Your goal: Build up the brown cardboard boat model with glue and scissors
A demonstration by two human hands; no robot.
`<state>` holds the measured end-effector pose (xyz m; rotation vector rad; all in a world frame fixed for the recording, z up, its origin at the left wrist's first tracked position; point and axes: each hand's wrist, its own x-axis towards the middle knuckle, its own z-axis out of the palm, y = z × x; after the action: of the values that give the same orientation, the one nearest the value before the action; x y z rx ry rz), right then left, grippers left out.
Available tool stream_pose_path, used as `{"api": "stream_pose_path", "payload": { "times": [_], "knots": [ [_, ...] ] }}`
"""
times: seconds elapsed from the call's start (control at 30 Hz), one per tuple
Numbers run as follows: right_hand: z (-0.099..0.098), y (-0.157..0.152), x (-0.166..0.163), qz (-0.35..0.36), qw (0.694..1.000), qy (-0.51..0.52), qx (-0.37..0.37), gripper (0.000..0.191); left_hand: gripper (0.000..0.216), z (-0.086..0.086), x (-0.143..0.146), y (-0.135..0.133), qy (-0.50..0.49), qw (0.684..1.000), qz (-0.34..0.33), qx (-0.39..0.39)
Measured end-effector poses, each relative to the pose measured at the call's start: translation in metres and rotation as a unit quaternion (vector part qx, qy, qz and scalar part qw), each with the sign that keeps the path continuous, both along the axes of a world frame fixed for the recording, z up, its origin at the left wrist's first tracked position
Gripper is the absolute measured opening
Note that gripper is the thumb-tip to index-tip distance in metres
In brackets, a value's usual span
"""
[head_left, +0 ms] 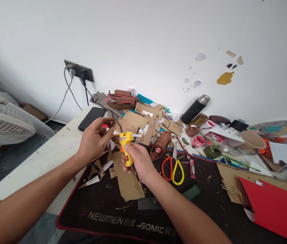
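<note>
My right hand [139,161] is wrapped round the handle of a yellow hot glue gun [126,139]. A white glue stick [136,135] pokes out of the gun's back end, and its nozzle end points left. My left hand [95,137] is raised close to that nozzle with its fingers curled in a pinch; whatever they hold is hidden. Under the hands lies a torn strip of brown cardboard [128,184] on a black desk mat [102,205]. Scissors [173,169] with one red and one yellow handle rest right of my right hand, near a small brown model boat [160,145].
Two brown model boats [121,101] stand at the back beside cardboard scraps [133,120]. A black phone [92,118] lies on the white table. A thermos [195,109] leans by the wall, near paint pots [198,140]. Red card [275,206] covers the right; a fan [3,118] stands left.
</note>
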<state>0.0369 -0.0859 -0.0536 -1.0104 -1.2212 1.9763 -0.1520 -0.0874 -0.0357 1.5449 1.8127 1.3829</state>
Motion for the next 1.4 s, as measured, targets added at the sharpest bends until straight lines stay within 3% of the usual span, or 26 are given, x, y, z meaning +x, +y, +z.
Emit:
{"api": "stream_pose_path", "payload": {
  "times": [0.2, 0.43, 0.57, 0.7, 0.9, 1.1, 1.2, 1.4],
  "knots": [
    [0.002, 0.0, 0.006, -0.009, 1.0, 0.007, 0.011, 0.047, 0.03, 0.018, -0.016, 0.004, -0.041, 0.999, 0.022, 0.003],
    [0.011, -0.001, 0.028, 0.0, 0.996, 0.086, 0.026, 0.049, 0.042, 0.022, -0.004, 0.015, -0.191, 0.976, -0.077, -0.069],
    [0.013, 0.002, 0.049, -0.022, 0.99, 0.139, 0.03, 0.057, 0.049, 0.016, 0.002, 0.024, -0.251, 0.959, -0.116, -0.066],
    [0.008, 0.004, 0.056, -0.043, 0.985, 0.166, 0.031, 0.058, 0.04, 0.019, 0.012, 0.034, -0.283, 0.949, -0.131, -0.054],
    [0.009, 0.008, 0.063, -0.031, 0.988, 0.148, 0.031, 0.058, 0.048, 0.025, 0.042, 0.051, -0.314, 0.935, -0.139, -0.089],
    [0.017, 0.026, 0.089, -0.11, 0.98, 0.136, 0.091, 0.056, 0.051, 0.005, 0.073, 0.054, -0.345, 0.911, -0.193, -0.12],
    [0.012, 0.032, 0.1, -0.154, 0.976, 0.106, 0.11, 0.061, 0.048, -0.001, 0.084, 0.05, -0.341, 0.908, -0.212, -0.12],
    [-0.001, 0.029, 0.119, -0.15, 0.974, -0.005, 0.167, 0.064, 0.047, 0.0, 0.093, 0.039, -0.295, 0.919, -0.228, -0.128]
  ]
}}
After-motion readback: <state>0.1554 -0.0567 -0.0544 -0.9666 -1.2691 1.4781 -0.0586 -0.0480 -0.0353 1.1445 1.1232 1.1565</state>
